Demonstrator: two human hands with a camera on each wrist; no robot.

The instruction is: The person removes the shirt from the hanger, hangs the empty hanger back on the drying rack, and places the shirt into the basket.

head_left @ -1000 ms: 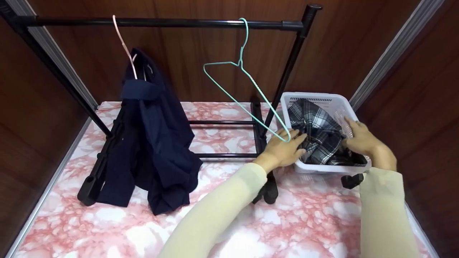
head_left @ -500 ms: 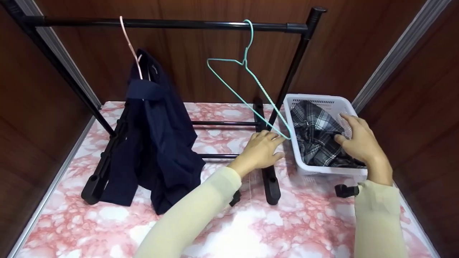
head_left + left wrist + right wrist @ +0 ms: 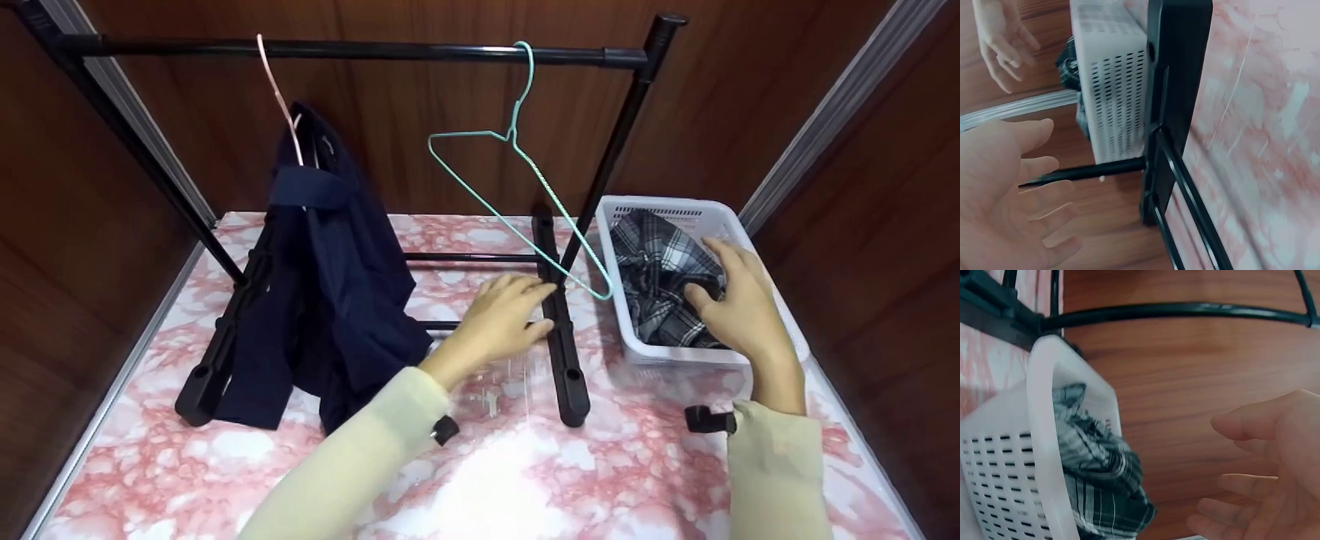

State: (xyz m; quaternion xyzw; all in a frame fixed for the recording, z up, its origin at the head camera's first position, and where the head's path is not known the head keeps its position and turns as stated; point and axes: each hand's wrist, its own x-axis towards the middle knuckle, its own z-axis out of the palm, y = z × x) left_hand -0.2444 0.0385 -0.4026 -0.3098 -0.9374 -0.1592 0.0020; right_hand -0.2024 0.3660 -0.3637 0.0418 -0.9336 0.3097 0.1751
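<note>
My left hand (image 3: 499, 319) hovers over the right end of the rack's base, fingers relaxed and holding nothing. Over the basket's right part is my right hand (image 3: 739, 304), its thumb and fingers spread apart with nothing between them. A grey-and-black plaid garment (image 3: 660, 277) lies crumpled inside the white plastic basket (image 3: 1044, 439). From the rail a mint-green wire hanger (image 3: 536, 169) hangs bare, its lower corner overlapping the basket's left rim in the head view. A dark navy garment (image 3: 352, 285) hangs on a pink hanger (image 3: 276, 91) at the left.
The black clothes rack (image 3: 420, 51) spans the back, with a foot (image 3: 1174, 84) beside the basket. Lower crossbars run between its feet. Brown wood-grain panels (image 3: 1185, 382) enclose the sides and back. The tabletop (image 3: 622, 465) has a pink-and-white marbled covering.
Both hands have drawn back from the basket. The left moved left, away from the hanger's corner and the basket rim; the right rose off the plaid garment and came nearer.
</note>
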